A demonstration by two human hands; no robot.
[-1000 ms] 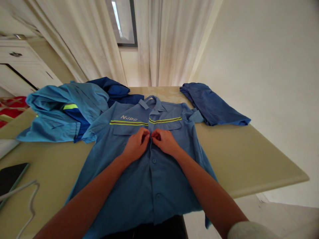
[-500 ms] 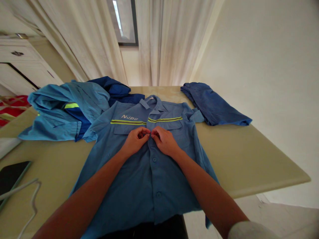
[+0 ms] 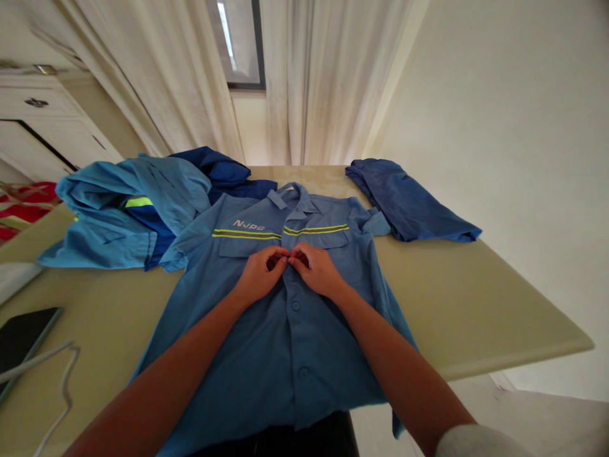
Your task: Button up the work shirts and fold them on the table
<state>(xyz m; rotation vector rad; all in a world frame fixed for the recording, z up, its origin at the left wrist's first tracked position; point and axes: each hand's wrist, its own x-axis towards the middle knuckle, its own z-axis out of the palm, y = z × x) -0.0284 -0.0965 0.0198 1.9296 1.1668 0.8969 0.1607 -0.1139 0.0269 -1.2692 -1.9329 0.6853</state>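
Observation:
A blue work shirt point(image 3: 247, 355) lies front side up across the table, collar at the far end, its lower hem hanging over the near edge. Yellow stripes cross its chest, above two pocket flaps. My left hand point(image 3: 261, 271) and my right hand point(image 3: 314, 270) meet on the front placket just below the stripes. Both pinch the shirt's cloth there with thumb and fingertips; any button between them is hidden. Two buttons show lower on the placket, one at the middle point(image 3: 295, 306) and one near the hem point(image 3: 303, 373).
Crumpled light and dark blue garments point(image 3: 109, 216) lie at the back left, touching the shirt's sleeve. Folded dark blue trousers or similar garment point(image 3: 409, 203) rest at the back right. A phone point(image 3: 23, 336) and a white cable point(image 3: 66, 381) are at the left. The table point(image 3: 499, 311) ends at the right.
Almost nothing differs; both hands stay pinched at the same spot on the placket, with only a slight shift of the fingers and of the view.

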